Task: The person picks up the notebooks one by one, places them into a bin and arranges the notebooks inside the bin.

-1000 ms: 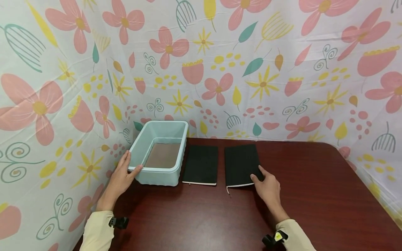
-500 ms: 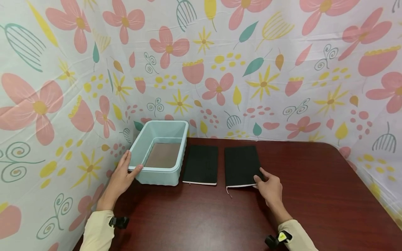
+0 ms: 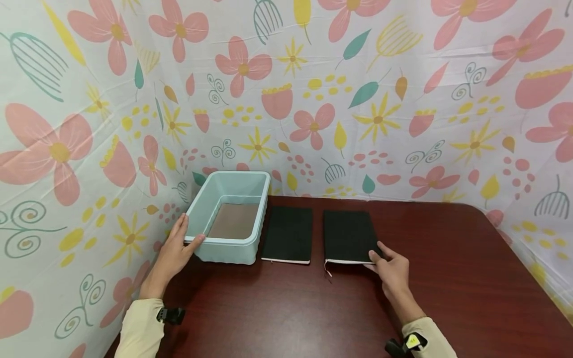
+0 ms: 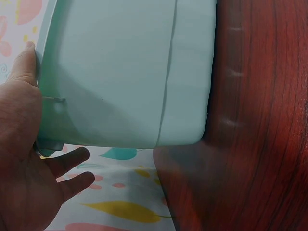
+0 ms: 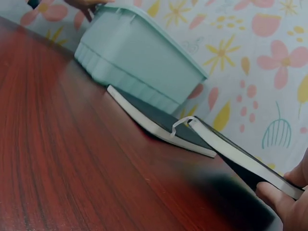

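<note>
In the head view my left hand (image 3: 172, 256) holds the near left corner of a pale blue-green plastic bin (image 3: 228, 252), its thumb over the rim. Two of its fingers stick out below the corner in the left wrist view. My right hand (image 3: 394, 273) pinches the near right corner of a black-covered notebook (image 3: 349, 236), thumb on top and fingers beneath. The right wrist view shows this notebook raised off the table, with a dark shadow under it and a ribbon marker (image 5: 180, 124) hanging from its edge. A second black notebook (image 3: 288, 233) lies flat between bin and held notebook.
A flat brownish surface (image 3: 235, 221) shows at the bottom of the bin. The dark red wooden table (image 3: 286, 308) ends at a flower-patterned cloth (image 3: 313, 99) behind and to the left. Its right edge slants toward the cloth there.
My right hand has shifted slightly right, and the notebook in it has moved right and come up from the table. The left hand, the bin and the other notebook stay put.
</note>
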Tool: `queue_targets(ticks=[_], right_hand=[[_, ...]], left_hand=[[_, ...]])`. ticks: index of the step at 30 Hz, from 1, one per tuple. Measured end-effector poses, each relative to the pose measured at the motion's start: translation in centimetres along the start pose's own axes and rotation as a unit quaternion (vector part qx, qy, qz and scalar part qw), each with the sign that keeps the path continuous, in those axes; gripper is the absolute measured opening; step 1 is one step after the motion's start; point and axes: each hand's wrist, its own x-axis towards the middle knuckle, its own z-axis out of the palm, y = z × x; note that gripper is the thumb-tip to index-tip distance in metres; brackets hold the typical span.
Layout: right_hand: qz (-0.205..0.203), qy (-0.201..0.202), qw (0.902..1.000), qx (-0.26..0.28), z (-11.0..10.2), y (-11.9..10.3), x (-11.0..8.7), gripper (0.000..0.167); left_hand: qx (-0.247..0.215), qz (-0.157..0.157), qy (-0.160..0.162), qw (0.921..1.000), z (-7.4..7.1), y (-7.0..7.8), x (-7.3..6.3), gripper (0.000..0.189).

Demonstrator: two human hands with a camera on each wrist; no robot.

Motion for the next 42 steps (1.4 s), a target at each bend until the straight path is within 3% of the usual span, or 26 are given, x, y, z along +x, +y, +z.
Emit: queue_targets(ticks=[6, 19, 31, 42], right_hand=[[-0.014, 0.019, 0.9987, 0.046, -0.6, -1.0, -0.4, 0.055], [-0.025, 0.019, 0.9974, 0.065, -1.7, -4.4, -1.8, 0.057], [-0.014, -0.023, 0.9838, 0.177, -1.8, -8.5, -3.8, 0.071], [-0.041, -0.108, 0.9625, 0.245, -0.2, -13.2, -4.8, 0.08]], left_hand=[[0.003, 0.0, 0.002, 1.0, 0.0, -0.1, 0.1, 0.091], [0.002, -0.003, -0.003, 1.0, 0.0, -0.3, 0.0, 0.092], [0.001, -0.001, -0.007, 1.0, 0.1, -0.1, 0.0, 0.092], [0.007, -0.005, -0.011, 0.9999, -0.1, 0.0, -0.1, 0.092]])
